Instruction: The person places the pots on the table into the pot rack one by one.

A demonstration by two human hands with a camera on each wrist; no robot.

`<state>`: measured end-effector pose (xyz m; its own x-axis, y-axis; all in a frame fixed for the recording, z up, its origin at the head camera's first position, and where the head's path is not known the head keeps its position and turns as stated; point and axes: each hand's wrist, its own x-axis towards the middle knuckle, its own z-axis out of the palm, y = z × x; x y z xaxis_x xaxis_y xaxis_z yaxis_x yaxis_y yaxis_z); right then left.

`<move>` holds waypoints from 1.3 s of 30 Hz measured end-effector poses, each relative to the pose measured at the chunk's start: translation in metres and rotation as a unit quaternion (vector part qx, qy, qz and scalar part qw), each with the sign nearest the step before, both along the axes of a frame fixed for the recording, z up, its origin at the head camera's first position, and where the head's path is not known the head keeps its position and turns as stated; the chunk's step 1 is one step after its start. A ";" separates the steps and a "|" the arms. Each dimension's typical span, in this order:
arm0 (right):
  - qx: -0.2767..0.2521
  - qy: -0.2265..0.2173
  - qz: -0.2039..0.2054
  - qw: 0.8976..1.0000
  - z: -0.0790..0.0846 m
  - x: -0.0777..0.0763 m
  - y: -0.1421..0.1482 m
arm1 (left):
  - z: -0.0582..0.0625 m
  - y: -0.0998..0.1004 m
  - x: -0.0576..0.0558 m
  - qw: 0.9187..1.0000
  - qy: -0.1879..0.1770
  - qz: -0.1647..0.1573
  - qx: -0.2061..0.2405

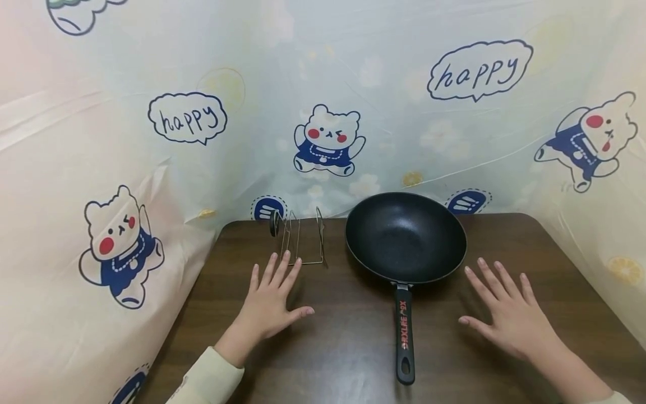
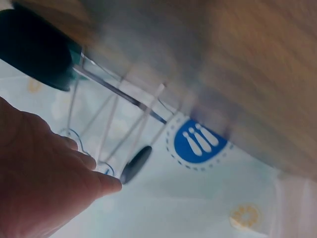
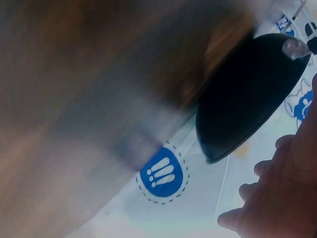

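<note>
A black frying pan (image 1: pixel 406 241) sits on the brown table, its handle (image 1: pixel 404 342) pointing toward me. To its left stands a thin wire rack (image 1: pixel 321 235) with a black round piece (image 1: pixel 274 223) at one end. My left hand (image 1: pixel 271 303), fingers spread, is in front of the rack and holds nothing. On the pan's right side, my right hand (image 1: pixel 512 317) has its fingers spread too, with nothing in it. The left wrist view shows the rack (image 2: pixel 121 93) beyond the fingers; the right wrist view shows the pan's dark outer side (image 3: pixel 247 99).
The table (image 1: pixel 333 348) has rounded far corners. A pale printed cloth (image 1: pixel 252 146) with bears and "happy" bubbles hangs behind it and along both sides, close to the table's edges.
</note>
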<state>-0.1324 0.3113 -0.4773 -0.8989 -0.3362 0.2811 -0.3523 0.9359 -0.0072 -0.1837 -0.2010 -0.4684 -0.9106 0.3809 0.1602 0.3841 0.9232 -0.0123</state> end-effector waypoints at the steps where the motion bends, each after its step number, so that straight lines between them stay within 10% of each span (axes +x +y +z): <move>1: 0.001 -0.002 0.002 1.000 -0.001 0.001 -0.002 | -0.001 0.003 0.002 1.000 -0.001 -0.007 0.003; 9: -0.041 -0.029 0.029 0.998 0.002 0.010 -0.017 | -0.002 0.019 0.013 0.996 -0.053 -0.057 0.038; 14: -0.115 -0.071 0.051 0.990 0.008 0.017 -0.028 | 0.000 0.026 0.019 0.979 -0.139 -0.104 0.110; 24: -0.350 -0.156 0.075 0.920 0.033 0.023 -0.041 | 0.005 0.041 0.032 0.856 -0.361 -0.188 0.319; 26: -0.391 -0.172 0.090 0.900 0.038 0.021 -0.044 | 0.005 0.046 0.034 0.820 -0.394 -0.191 0.369; 28: -0.439 -0.192 0.110 0.871 0.042 0.020 -0.048 | 0.005 0.051 0.036 0.764 -0.433 -0.199 0.436; 34: -0.563 -0.260 0.157 0.769 0.050 0.015 -0.055 | 0.003 0.066 0.044 0.536 -0.556 -0.185 0.607; 36: -0.591 -0.286 0.156 0.738 0.052 0.014 -0.057 | 0.001 0.070 0.047 0.485 -0.574 -0.171 0.637; 39: -0.630 -0.331 0.146 0.687 0.054 0.014 -0.060 | -0.001 0.076 0.051 0.432 -0.590 -0.154 0.664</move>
